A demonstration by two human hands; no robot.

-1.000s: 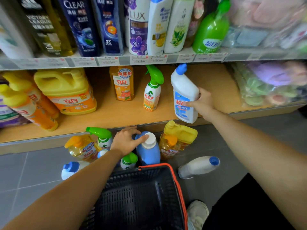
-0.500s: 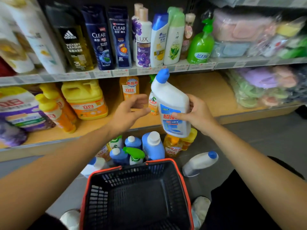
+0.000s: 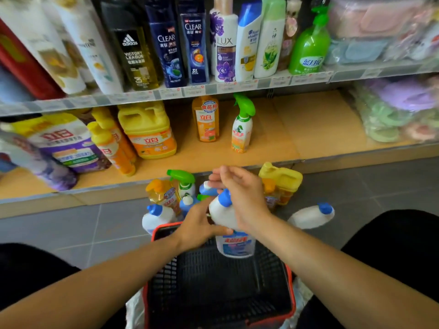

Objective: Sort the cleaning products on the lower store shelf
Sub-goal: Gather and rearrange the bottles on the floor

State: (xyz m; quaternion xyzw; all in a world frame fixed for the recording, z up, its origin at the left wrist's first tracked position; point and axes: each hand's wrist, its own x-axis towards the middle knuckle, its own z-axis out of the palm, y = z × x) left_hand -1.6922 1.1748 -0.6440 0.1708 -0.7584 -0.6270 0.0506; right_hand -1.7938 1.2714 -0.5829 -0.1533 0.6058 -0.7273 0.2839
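Left hand grips the white bottle; right hand lies straight-fingered over its neck, thumb hidden.

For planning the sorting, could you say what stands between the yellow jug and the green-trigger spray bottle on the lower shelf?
The head view shows one orange bottle between the yellow jug and the spray bottle.
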